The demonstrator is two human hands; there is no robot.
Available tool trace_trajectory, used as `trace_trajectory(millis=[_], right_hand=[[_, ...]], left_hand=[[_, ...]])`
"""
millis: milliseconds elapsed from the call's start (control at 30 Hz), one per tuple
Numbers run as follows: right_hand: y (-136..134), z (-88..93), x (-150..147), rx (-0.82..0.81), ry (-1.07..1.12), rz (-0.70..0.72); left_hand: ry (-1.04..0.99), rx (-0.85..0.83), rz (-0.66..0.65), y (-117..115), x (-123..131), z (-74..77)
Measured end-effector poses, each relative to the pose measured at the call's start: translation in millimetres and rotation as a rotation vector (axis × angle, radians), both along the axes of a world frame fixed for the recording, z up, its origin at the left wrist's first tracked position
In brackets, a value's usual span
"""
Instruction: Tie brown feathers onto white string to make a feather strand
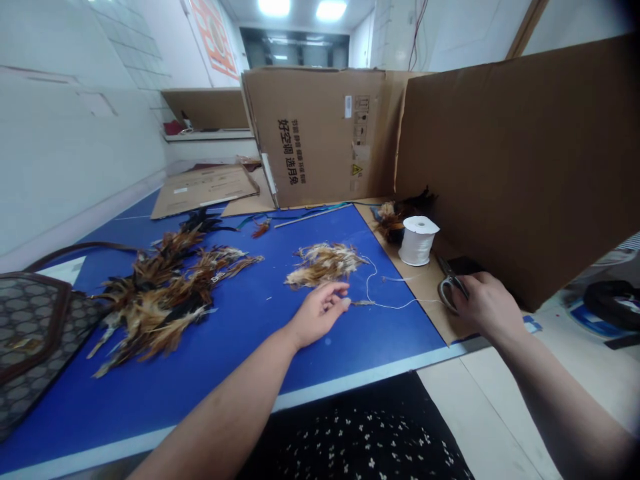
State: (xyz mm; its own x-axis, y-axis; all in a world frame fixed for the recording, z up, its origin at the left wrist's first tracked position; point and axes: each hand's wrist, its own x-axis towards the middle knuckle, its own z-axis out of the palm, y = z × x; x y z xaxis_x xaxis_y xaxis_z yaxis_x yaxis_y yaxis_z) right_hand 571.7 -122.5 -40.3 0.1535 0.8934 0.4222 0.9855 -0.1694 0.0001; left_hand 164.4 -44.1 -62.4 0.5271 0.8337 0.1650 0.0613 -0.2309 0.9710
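My left hand (320, 310) lies on the blue table (240, 347), fingers loosely curled, fingertips touching the end of a white thread (385, 303) near a small feather. Just beyond it sits a small bundle of tan feathers (324, 262). My right hand (483, 303) rests on the cardboard sheet at the table's right edge, fingers closed over the handles of a pair of scissors (450, 280). A spool of white thread (418, 241) stands behind the scissors, its thread trailing toward my left hand.
A large pile of brown and black feathers (165, 293) lies at the left. A patterned bag (35, 333) sits at the far left edge. Cardboard boxes (320, 133) and a cardboard wall (520, 167) enclose the back and right.
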Motion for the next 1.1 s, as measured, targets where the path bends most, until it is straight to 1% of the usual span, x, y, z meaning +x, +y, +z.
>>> trace_trajectory(millis=[133,200,300,367,467,533,600,633,733,800,900,967,1000,1033,1100], right_hand=[[22.9,4.4,-20.6,-0.019,-0.024,0.179],[35.8,3.8,-29.4,-0.053,-0.024,0.227],[52.2,2.0,-35.9,-0.094,-0.012,0.238],[58.2,2.0,-36.4,-0.103,-0.004,0.211],[56.9,4.7,-39.1,-0.06,0.007,0.152],[50.9,6.7,-47.7,-0.015,0.023,0.165],[43.6,6.8,-64.1,0.001,0.056,0.263],[40.4,6.1,-75.0,-0.015,0.078,0.343],[35.4,2.1,-112.2,-0.109,0.131,0.612],[37.1,0.0,-134.9,-0.148,0.142,0.72],[45.1,-0.6,-156.8,-0.172,0.151,0.782],[52.1,0.9,-163.2,-0.181,0.169,0.795],[55.6,2.4,-164.8,-0.183,0.184,0.794],[59.2,4.3,-166.1,-0.183,0.203,0.791],[66.4,9.8,-169.0,-0.185,0.248,0.786]], left_hand=[[0.015,0.022,-0.002,0.4,0.0,-0.1],[0.008,0.032,0.001,-0.1,0.2,0.6],[-0.013,0.045,0.029,-1.6,0.9,3.0],[-0.04,0.058,0.081,-1.9,1.5,5.2],[-0.11,0.086,0.217,0.0,2.0,8.2],[-0.165,0.096,0.318,2.7,1.6,9.2],[-0.203,0.095,0.395,5.8,0.8,9.3],[-0.213,0.091,0.422,7.3,0.3,9.2],[-0.23,0.087,0.48,10.8,-1.1,8.4],[-0.24,0.091,0.505,12.4,-1.5,7.8],[-0.241,0.098,0.518,13.8,-2.0,6.5],[-0.24,0.108,0.524,14.3,-2.9,6.6],[-0.232,0.139,0.534,14.2,-3.8,7.3],[-0.214,0.198,0.546,14.0,-4.9,8.5],[-0.132,0.39,0.551,12.9,-7.5,12.1]])
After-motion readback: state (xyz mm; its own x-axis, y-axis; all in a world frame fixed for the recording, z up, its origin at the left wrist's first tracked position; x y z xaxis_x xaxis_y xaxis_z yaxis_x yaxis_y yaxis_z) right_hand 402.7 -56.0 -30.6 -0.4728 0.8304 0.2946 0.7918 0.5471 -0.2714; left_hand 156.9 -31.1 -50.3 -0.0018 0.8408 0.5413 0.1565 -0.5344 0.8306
